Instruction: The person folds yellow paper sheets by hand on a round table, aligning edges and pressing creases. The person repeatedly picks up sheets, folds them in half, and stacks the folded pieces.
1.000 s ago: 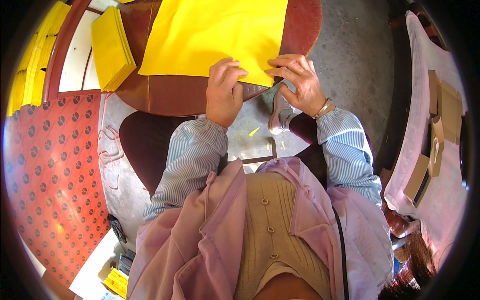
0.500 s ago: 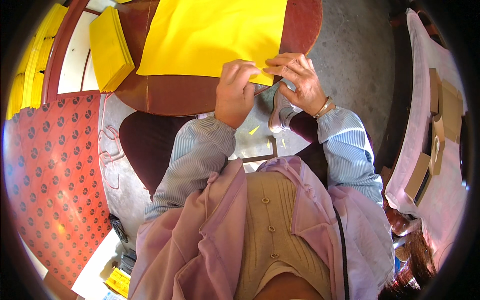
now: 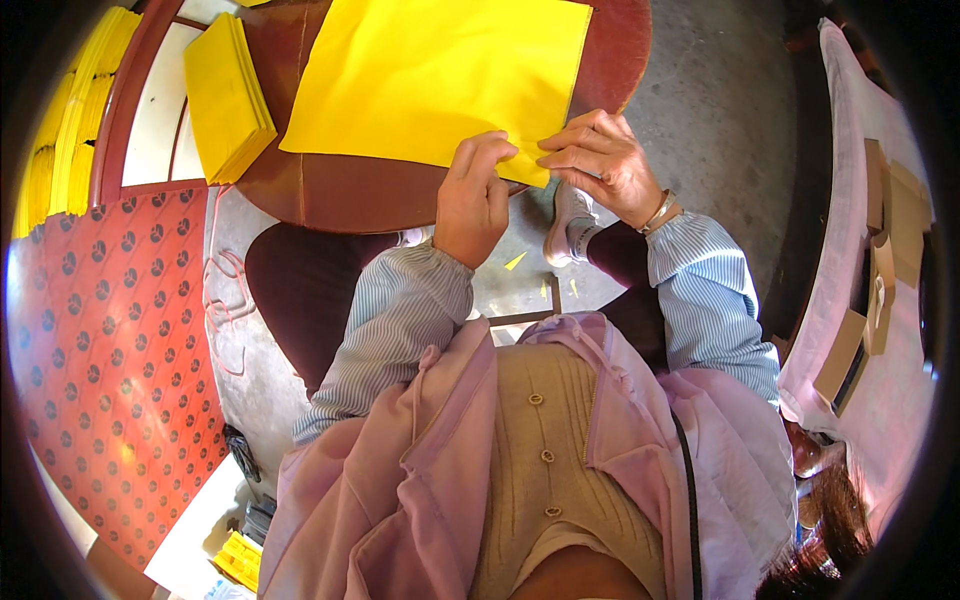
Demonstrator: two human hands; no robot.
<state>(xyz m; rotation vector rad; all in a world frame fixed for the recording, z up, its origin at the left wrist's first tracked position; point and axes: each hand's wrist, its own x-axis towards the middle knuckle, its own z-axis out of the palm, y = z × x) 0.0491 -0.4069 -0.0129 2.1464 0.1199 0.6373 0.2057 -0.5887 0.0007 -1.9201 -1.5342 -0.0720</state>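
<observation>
A large yellow sheet, either paper or cloth, lies on the dark red round table. Its near right corner reaches past the table's near edge. My left hand is closed with a pinch on the near edge of the sheet, left of that corner. Just to the right, my right hand pinches the sheet close to the same corner. The fingertips of both hands lie a short way apart, with yellow material between them. A folded yellow stack rests at the table's left edge.
More yellow stacks stand at the far left, above a red patterned board. Cardboard boxes sit on a pale cloth-covered surface at the right. Yellow scraps lie on the concrete floor below the table.
The sheet's near right corner has shifted slightly right and toward me, with my right hand moving along. My left hand is slightly lower, still pinching the edge.
</observation>
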